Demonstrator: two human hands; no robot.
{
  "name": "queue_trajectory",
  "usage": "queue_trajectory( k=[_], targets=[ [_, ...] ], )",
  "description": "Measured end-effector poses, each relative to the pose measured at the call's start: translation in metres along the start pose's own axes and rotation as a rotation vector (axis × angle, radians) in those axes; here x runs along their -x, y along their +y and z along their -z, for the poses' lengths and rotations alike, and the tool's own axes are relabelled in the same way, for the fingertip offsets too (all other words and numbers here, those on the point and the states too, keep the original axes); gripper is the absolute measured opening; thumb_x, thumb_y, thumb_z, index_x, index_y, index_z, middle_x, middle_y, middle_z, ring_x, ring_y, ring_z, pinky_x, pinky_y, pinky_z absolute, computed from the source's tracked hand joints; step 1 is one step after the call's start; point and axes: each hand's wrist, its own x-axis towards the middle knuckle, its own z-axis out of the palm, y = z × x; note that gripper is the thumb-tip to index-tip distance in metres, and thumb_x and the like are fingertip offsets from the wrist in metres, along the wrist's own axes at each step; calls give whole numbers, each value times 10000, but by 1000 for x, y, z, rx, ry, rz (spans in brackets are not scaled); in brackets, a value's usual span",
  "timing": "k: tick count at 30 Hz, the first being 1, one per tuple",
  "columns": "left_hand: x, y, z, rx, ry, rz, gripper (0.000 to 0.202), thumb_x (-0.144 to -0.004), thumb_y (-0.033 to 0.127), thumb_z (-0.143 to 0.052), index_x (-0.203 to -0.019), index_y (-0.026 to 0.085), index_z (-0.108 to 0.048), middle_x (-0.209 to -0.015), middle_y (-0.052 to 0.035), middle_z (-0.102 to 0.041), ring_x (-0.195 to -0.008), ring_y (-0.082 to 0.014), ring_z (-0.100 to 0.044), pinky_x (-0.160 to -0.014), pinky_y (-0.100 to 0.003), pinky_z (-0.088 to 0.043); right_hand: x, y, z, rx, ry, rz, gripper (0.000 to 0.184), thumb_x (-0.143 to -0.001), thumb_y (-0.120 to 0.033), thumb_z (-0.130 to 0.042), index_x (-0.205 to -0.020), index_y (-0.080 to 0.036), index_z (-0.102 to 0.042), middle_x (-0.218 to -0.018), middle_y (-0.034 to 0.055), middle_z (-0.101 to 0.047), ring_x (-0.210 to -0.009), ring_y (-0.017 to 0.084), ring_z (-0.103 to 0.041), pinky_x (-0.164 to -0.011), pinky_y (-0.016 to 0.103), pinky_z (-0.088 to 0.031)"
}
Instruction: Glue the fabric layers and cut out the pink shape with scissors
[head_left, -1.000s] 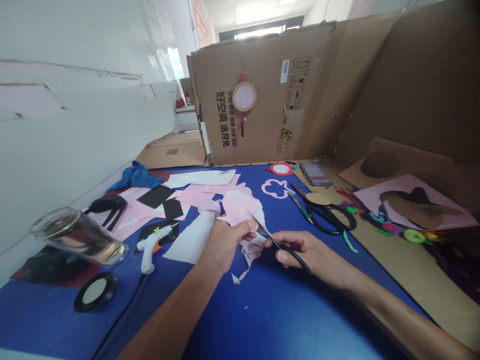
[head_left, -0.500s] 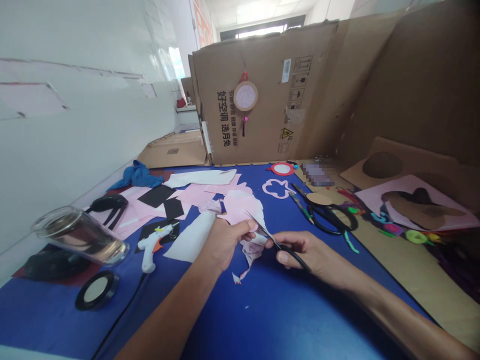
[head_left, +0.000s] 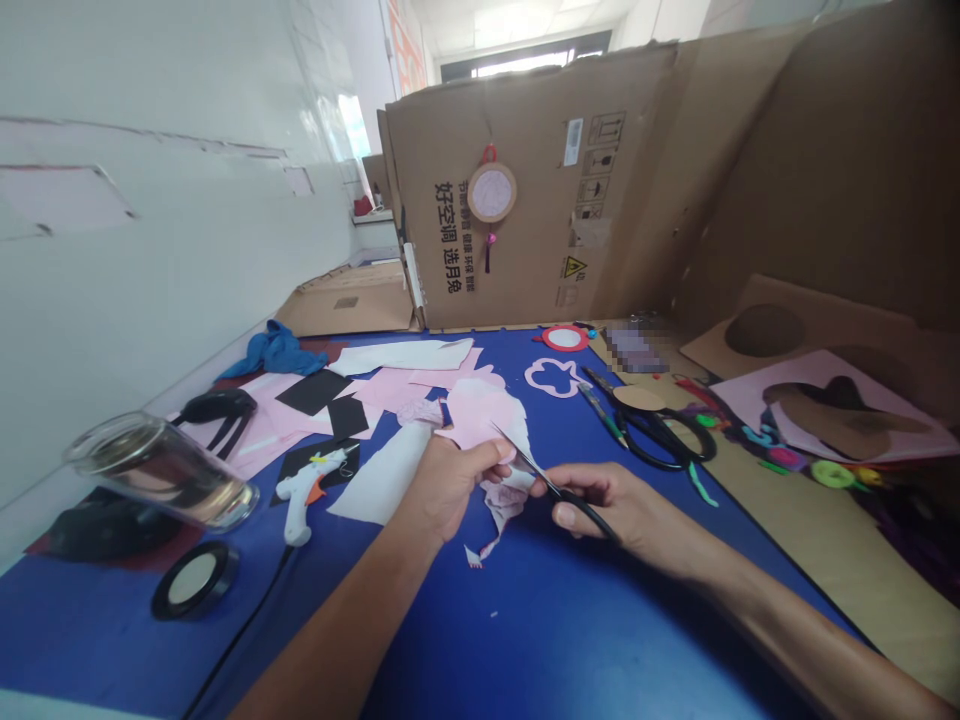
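Observation:
My left hand [head_left: 454, 485] is closed, pinching the lower edge of a pink sheet [head_left: 476, 408] that looks like felt or paper, with whitish material behind it. In my right hand [head_left: 600, 500] is a pair of scissors [head_left: 559, 488] with dark handles. Its blades reach up and left along the pink sheet, close to my left fingertips. A crumpled, patterned scrap [head_left: 501, 505] hangs or lies just below the blades; whether it joins the held piece I cannot tell. A white sheet [head_left: 390, 475] lies beside my left wrist.
Left on the blue table [head_left: 465, 660] are a tilted-looking glass of liquid [head_left: 169, 475], a glue gun [head_left: 304, 495] with its cord and a black roll [head_left: 191, 580]. To the right lie large black-handled scissors [head_left: 667, 425], a pencil [head_left: 604, 415] and a pink cut-out outline [head_left: 551, 378]. Cardboard [head_left: 540, 220] stands behind.

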Motion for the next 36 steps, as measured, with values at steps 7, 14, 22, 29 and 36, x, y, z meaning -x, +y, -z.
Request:
queue_trajectory(
  k=[7, 14, 22, 29, 36],
  targets=[
    [0, 0, 2, 31, -33, 28, 213, -650, 253, -899, -762, 123, -773, -728, -55, -709, -621, -140, -625, -638, -291, -488, -1, 0, 1, -7, 5, 6, 529, -885, -688, -797, -1113, -210, -805, -730, -40, -432, -652, 126, -295, -571, 268, -223],
    [-2, 0, 3, 75, 3, 55, 286, -611, 291, -927, -747, 116, -748, -743, -58, -727, -613, -142, -637, -639, -294, -508, -2, 0, 0, 8, 13, -1, 541, -888, -690, -791, -1129, -205, -801, -721, -43, -427, -655, 128, -299, -580, 269, -233],
    [2, -1, -3, 39, 22, 50, 222, -635, 270, -884, -734, 129, -744, -724, -52, -708, -596, -131, -608, -611, -289, -486, -2, 2, -1, 13, 27, 27, 540, -862, -693, -806, -1096, -207, -822, -759, -2, -558, -690, 151, -349, -586, 269, -275],
    [2, -2, -4, 63, 31, 49, 204, -634, 261, -883, -713, 136, -741, -706, -45, -679, -596, -128, -583, -607, -290, -486, -3, 2, -3, -10, 3, 4, 527, -887, -689, -789, -1099, -206, -791, -719, -42, -442, -661, 133, -296, -584, 270, -234],
    [4, -4, -6, 79, 45, 50, 198, -639, 269, -868, -700, 135, -737, -706, -44, -667, -612, -133, -586, -613, -291, -506, -3, 2, -3, -18, -2, -5, 526, -898, -702, -772, -1103, -218, -784, -722, -45, -446, -657, 135, -309, -581, 276, -216]
  ],
)
